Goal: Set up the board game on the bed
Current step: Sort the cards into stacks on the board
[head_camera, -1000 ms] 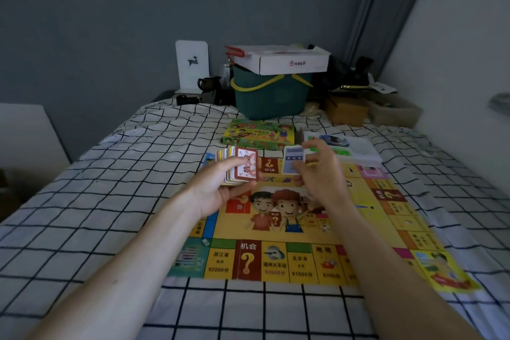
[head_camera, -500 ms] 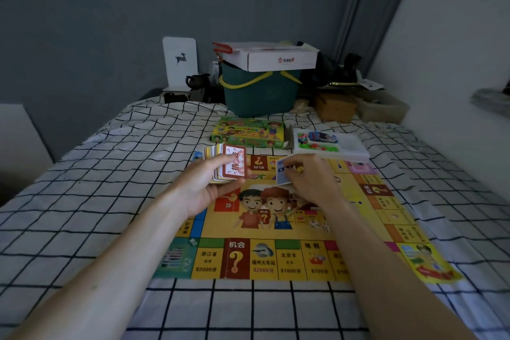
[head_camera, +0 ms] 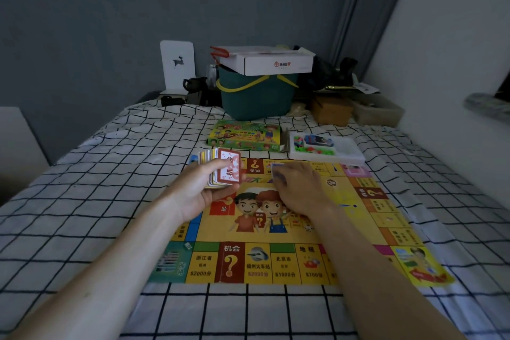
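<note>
Checked bedding carries the unfolded game board. My left hand grips the card stack above the board's far edge; my right hand, lower than a moment ago, pinches one blue card down near the board, so dealing proceeds.

Yellow game board flat under both hands; fanned card stack upright in left; blue-backed card beneath right.
</note>
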